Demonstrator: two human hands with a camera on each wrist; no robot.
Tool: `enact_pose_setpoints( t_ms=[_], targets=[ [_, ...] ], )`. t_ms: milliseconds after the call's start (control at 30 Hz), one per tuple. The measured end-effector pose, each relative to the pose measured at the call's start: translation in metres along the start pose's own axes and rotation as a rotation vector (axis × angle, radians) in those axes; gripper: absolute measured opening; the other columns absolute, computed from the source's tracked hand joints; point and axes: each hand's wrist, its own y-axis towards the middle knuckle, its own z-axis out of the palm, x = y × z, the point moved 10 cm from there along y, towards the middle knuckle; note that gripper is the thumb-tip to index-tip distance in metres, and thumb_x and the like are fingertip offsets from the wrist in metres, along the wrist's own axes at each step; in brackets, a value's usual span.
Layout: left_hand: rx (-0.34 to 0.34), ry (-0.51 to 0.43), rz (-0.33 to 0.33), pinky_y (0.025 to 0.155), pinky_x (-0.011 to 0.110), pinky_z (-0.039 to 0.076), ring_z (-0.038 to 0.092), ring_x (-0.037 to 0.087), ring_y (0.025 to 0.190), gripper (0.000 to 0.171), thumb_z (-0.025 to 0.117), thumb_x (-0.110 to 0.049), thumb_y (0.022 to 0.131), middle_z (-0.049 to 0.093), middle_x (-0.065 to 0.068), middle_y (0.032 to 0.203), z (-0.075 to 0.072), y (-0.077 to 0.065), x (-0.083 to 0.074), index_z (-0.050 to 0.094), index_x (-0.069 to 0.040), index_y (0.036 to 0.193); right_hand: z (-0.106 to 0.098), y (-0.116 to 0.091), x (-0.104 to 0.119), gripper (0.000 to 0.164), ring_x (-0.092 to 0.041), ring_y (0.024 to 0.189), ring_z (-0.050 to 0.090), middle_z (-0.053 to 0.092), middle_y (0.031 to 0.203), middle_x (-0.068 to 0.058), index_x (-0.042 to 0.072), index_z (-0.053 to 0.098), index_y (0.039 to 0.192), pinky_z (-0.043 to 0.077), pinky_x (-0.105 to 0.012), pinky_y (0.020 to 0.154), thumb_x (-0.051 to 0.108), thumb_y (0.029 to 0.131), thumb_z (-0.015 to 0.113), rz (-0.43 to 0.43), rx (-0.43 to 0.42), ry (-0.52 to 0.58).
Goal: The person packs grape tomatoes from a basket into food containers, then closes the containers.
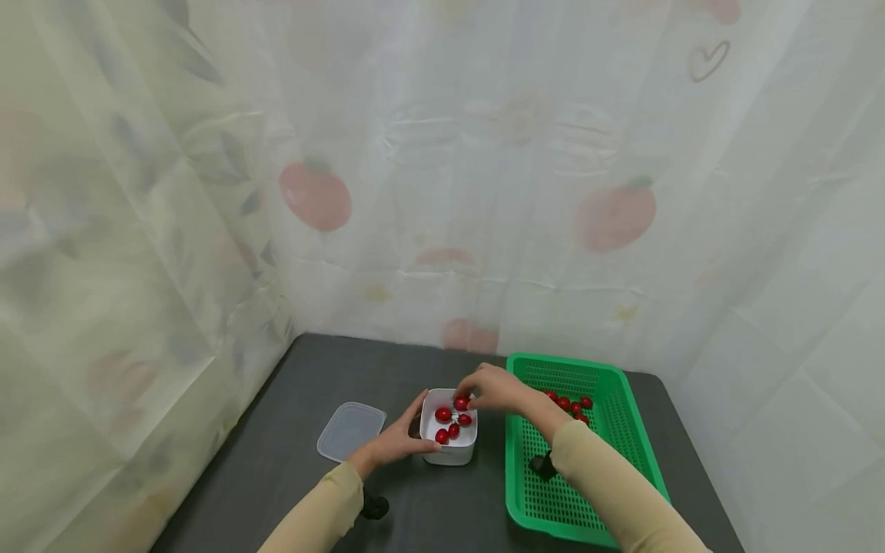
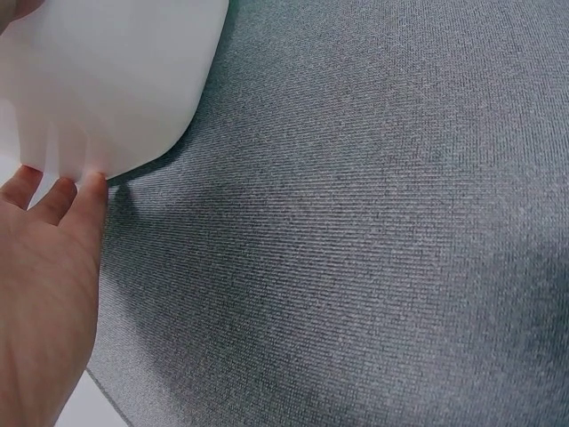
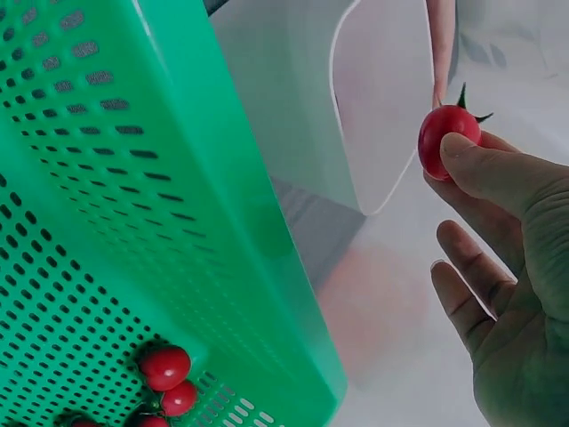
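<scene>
By far R corner of white tub (image 1: 448,457), R hand (image 1: 496,390) pinches one cherry tomato (image 3: 435,135) btwn thumb & index. L hand (image 1: 394,442), thumb & fingers wide apart, grips tub; more tomatoes (image 1: 442,415) inside it, some in green basket (image 1: 625,438).

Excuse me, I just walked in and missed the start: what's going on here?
A person's left hand grips an open white box, while the right hand pinches a tomato over it. More tomatoes are already inside, and others lie in the green basket to the right. The lid lies off to the left on the table.
</scene>
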Motion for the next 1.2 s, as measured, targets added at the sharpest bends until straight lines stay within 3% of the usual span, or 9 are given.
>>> enact_pose_setpoints(
  t_ms=[867,1033,1200],
  targets=[
    [0.005,-0.007,0.014,0.111,0.056,0.037,0.030,0.047,0.145,0.107,0.076,-0.017,0.094,0.011,0.022,0.167,0.001,-0.002,-0.004,-0.004,-0.020,0.165,0.035,0.006,0.002,0.026,-0.011,0.094,0.049,0.071,0.101,0.017,0.027,0.081,0.112,0.047,-0.030,0.080,0.013,0.090,0.076,0.063,0.116,-0.087],
    [0.011,-0.011,0.014,0.111,0.055,0.038,0.032,0.046,0.144,0.108,0.075,-0.016,0.095,0.012,0.022,0.166,0.001,-0.001,-0.002,-0.006,-0.019,0.165,0.031,0.001,0.003,0.027,-0.013,0.100,0.052,0.073,0.108,0.011,0.024,0.080,0.117,0.049,-0.034,0.085,0.014,0.092,0.075,0.048,0.107,-0.077],
    [0.008,-0.024,0.020,0.111,0.057,0.036,0.029,0.046,0.145,0.108,0.076,-0.016,0.094,0.012,0.022,0.167,0.001,0.000,-0.002,-0.005,-0.021,0.165,0.012,-0.008,0.000,0.028,-0.018,0.106,0.053,0.073,0.111,0.007,0.022,0.078,0.120,0.051,-0.039,0.087,0.016,0.093,0.075,0.038,0.049,-0.050]
  ],
)
